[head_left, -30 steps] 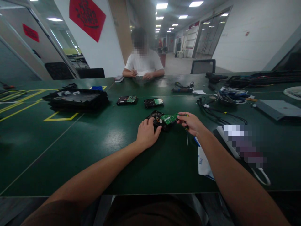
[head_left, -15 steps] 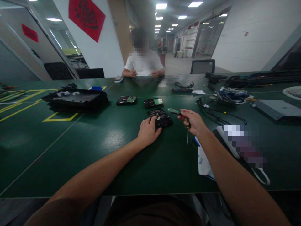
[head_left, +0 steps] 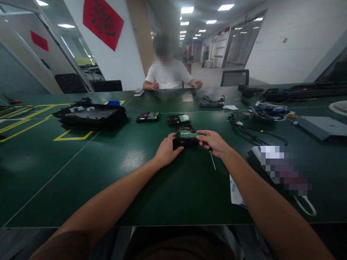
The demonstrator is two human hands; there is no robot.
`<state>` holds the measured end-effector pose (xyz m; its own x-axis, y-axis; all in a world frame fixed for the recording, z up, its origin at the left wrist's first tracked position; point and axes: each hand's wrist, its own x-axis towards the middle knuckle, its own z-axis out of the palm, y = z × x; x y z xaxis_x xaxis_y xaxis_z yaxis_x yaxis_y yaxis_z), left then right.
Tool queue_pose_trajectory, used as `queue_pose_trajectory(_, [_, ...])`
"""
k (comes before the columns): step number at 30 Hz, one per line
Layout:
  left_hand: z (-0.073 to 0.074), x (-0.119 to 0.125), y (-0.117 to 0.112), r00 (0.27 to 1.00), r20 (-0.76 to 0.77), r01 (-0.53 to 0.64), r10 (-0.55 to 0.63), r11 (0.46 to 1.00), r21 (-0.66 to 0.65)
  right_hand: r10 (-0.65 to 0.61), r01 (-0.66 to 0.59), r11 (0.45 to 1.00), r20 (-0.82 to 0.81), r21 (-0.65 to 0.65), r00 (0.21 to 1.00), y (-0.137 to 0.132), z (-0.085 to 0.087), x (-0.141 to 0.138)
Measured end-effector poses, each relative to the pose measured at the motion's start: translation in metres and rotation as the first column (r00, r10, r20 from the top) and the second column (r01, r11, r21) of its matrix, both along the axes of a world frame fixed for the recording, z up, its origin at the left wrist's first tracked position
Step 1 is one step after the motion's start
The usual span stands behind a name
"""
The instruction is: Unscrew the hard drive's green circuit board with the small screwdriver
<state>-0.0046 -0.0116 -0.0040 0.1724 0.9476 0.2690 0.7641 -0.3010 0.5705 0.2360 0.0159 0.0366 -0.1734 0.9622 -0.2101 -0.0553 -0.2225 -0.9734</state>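
A black hard drive point(head_left: 187, 142) lies on the green table, partly covered. My left hand point(head_left: 167, 149) grips its left side, thumb at the near edge and fingers at the far side. In my right hand point(head_left: 213, 141) a green circuit board point(head_left: 188, 134) is pinched between thumb and fingers, held over the drive; whether it touches cannot be told. The same hand also keeps a screwdriver point(head_left: 213, 161) in its curled fingers, its thin shaft pointing down toward me. Just behind are two more hard drives, one point(head_left: 179, 119) close by and another point(head_left: 148, 116) to the left.
A black tray-like case point(head_left: 90, 115) stands at left. Cables point(head_left: 245, 128), a bundle of wires point(head_left: 269, 110) and a grey metal box point(head_left: 321, 127) lie at right. A white packet point(head_left: 236, 191) is beside my right forearm. Across the table sits a person point(head_left: 168, 74).
My right hand has moved left, bringing the circuit board from beside the drive to over it. My left hand has shifted from the drive's top to its left side.
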Motion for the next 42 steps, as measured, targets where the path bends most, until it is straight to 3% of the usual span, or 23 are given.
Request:
queue_pose_trajectory(7, [-0.001, 0.000, 0.000, 1.000, -0.022, -0.013, 0.014, 0.998, 0.055, 0.058, -0.061, 0.997, 0.099, 0.035, 0.993, 0.001, -0.003, -0.008])
queue_pose_trajectory(12, [-0.003, -0.001, 0.002, 0.994, -0.110, 0.038, -0.028, 0.994, 0.098, 0.012, -0.030, 0.995, 0.179, 0.099, 0.984, 0.001, -0.005, -0.013])
queue_pose_trajectory(20, [-0.005, 0.001, 0.001, 0.984, -0.176, 0.042, -0.016, 0.988, 0.147, -0.106, 0.091, 0.990, 0.144, 0.105, 0.984, -0.002, 0.000, -0.018])
queue_pose_trajectory(27, [0.000, 0.005, -0.005, 0.974, -0.227, 0.057, -0.012, 0.979, 0.194, -0.216, 0.201, 0.969, 0.101, 0.143, 0.971, 0.002, 0.006, 0.014])
queue_pose_trajectory(31, [0.005, 0.016, -0.009, 0.934, -0.347, 0.172, -0.083, 0.957, 0.233, -0.182, 0.167, 0.978, 0.121, 0.124, 0.976, 0.007, 0.000, 0.035])
queue_pose_trajectory(34, [0.011, 0.025, -0.009, 0.892, -0.427, 0.254, -0.150, 0.947, 0.197, -0.154, 0.132, 0.983, 0.180, 0.126, 0.972, 0.009, -0.002, 0.043])
queue_pose_trajectory(37, [0.017, 0.035, -0.008, 0.868, -0.480, 0.246, -0.129, 0.951, 0.189, -0.181, 0.139, 0.976, 0.263, 0.170, 0.948, 0.008, 0.001, 0.050])
queue_pose_trajectory(42, [0.024, 0.056, -0.001, 0.826, -0.562, 0.180, -0.025, 0.958, 0.221, -0.213, 0.107, 0.969, 0.537, 0.222, 0.816, 0.001, 0.012, 0.065])
